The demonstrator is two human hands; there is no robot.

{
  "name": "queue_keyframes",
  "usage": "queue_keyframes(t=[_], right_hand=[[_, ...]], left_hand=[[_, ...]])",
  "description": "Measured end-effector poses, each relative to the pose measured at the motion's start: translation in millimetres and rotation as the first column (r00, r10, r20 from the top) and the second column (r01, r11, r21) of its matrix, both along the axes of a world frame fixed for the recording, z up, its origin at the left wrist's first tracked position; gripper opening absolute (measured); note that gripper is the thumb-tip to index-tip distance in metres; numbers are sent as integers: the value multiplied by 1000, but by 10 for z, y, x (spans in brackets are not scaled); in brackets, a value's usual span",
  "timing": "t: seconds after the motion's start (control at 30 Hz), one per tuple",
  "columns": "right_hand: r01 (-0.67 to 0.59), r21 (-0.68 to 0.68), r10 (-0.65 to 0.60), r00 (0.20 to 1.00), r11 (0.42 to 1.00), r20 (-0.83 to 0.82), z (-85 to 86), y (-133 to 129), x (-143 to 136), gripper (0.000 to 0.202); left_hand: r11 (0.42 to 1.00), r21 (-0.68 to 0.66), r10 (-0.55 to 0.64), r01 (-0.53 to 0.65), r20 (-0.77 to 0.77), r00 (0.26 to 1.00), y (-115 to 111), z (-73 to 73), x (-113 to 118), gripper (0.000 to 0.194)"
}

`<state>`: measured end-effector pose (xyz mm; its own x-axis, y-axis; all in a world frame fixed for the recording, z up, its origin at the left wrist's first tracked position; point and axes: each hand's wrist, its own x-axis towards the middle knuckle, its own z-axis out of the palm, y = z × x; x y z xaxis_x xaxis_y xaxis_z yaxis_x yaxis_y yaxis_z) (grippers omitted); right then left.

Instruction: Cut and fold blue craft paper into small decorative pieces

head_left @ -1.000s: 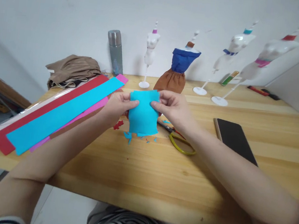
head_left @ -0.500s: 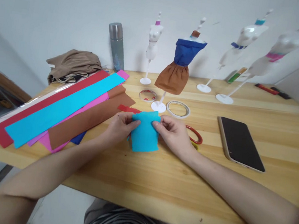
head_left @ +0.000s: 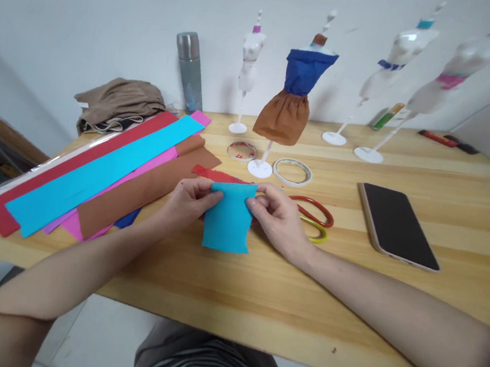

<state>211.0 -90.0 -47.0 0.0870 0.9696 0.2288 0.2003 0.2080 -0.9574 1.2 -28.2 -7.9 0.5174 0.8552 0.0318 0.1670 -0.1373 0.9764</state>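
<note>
Between my two hands a small piece of turquoise crepe paper (head_left: 228,220) hangs nearly flat, pinched at its upper corners. My left hand (head_left: 189,201) grips the left corner between thumb and fingers, and my right hand (head_left: 279,218) grips the right corner the same way. Behind the piece lies a red strip (head_left: 217,175), partly hidden by it. A pair of scissors with a red and a yellow handle loop (head_left: 327,222) rests behind my right hand, its blades hidden. Beyond stands a mini dress form with a blue top and a brown gathered skirt (head_left: 282,116).
Long coloured strips (head_left: 107,172) are piled at the left, beside a folded brown cloth (head_left: 121,100) and a flask (head_left: 190,75). Two tape rolls (head_left: 292,180) lie mid-table. A phone (head_left: 400,226) is at the right. Three other dress forms (head_left: 251,59) stand along the wall.
The turquoise piece has shifted slightly left and now hangs straighter, its top edge level. My right hand has moved a little left, showing more of the scissors' handles. The view has tilted slightly.
</note>
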Motion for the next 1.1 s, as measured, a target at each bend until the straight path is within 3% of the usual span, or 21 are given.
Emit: queue_keyframes(t=[0.13,0.27,0.43,0.53,0.67,0.77,0.93,1.1], right_hand=[[43,86,-49,996,995,71,32,-13,-5,29],[104,136,-111,993,985,44,106,-57,-17,22],[96,85,-84,988,992,-131,209,-112,-86,15],[80,39,-67,964,996,-257,251,-158,-133,14],[17,-62,-39,927,998,-374,263,-203,-150,24],[11,-88,-49,894,996,-445,232,-187,-138,32],[15,-53,-40,859,998,-511,162,-142,-115,32],[-22,40,40,853,999,-521,129,-154,-122,30]], left_hand=[[997,72,-28,30,-27,999,6,13,-29,43],[965,261,10,11,-77,997,-41,59,-44,51],[938,339,95,-70,-56,994,-121,142,-79,34],[936,347,74,-53,-48,996,-150,190,-92,40],[956,290,28,-31,13,1000,-158,216,-81,39],[986,164,27,-40,78,997,-160,193,-55,34],[998,-57,55,-42,267,962,-216,144,-22,12],[996,-88,18,19,400,917,-290,136,-17,11]])
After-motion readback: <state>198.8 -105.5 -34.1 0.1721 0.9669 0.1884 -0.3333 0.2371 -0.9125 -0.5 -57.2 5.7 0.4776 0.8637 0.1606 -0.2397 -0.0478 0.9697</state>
